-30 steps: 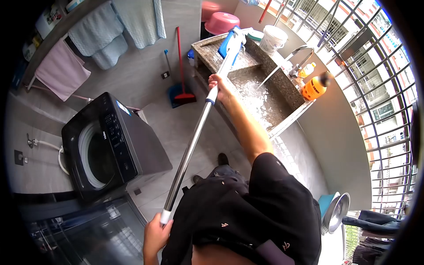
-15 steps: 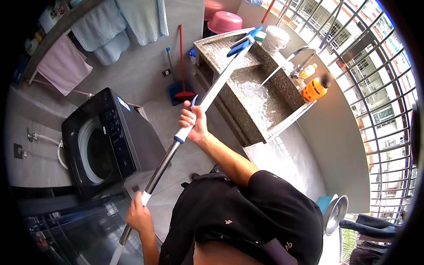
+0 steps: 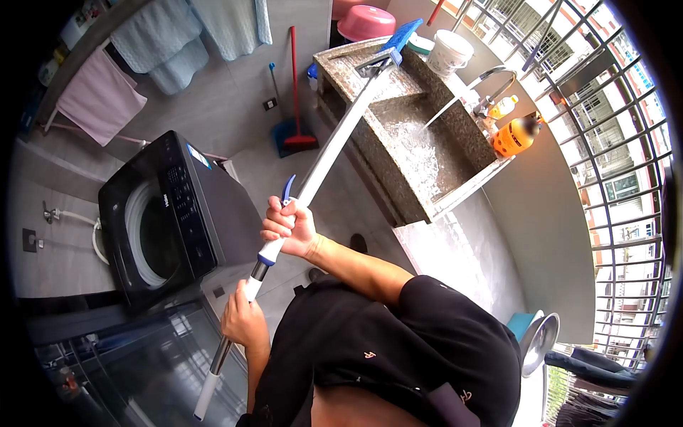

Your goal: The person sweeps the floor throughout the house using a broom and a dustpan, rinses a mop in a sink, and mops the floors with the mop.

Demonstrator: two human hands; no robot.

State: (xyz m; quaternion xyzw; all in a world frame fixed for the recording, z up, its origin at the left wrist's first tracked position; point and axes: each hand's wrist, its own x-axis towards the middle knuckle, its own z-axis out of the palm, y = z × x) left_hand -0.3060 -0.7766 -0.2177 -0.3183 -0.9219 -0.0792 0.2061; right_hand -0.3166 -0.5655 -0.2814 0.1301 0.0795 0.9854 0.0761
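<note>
My right hand [image 3: 290,229] is wrapped round the white upper pole of a sponge mop [image 3: 338,139], just below its blue lever [image 3: 288,189]. Lower down, my left hand [image 3: 244,320] is closed round the same mop near a white sleeve on the metal section. The white tail end of the pole hangs free below that hand. At the far end, the blue mop head [image 3: 404,39] is over the upper ledge of the stone sink [image 3: 441,208]. Water runs from the tap [image 3: 491,99] into the basin.
A black washing machine [image 3: 192,235] stands at left. A red broom [image 3: 295,92] and blue dustpan [image 3: 282,132] lean by the wall. A white bucket [image 3: 448,53], an orange bottle [image 3: 514,139] and a pink basin [image 3: 366,23] are around the sink. Barred windows line the right.
The mop has shifted, and its head now shows a broad blue face instead of a narrow folded shape. My right hand moved down-left, my left up-right, bringing them closer together. The lever stands farther out.
</note>
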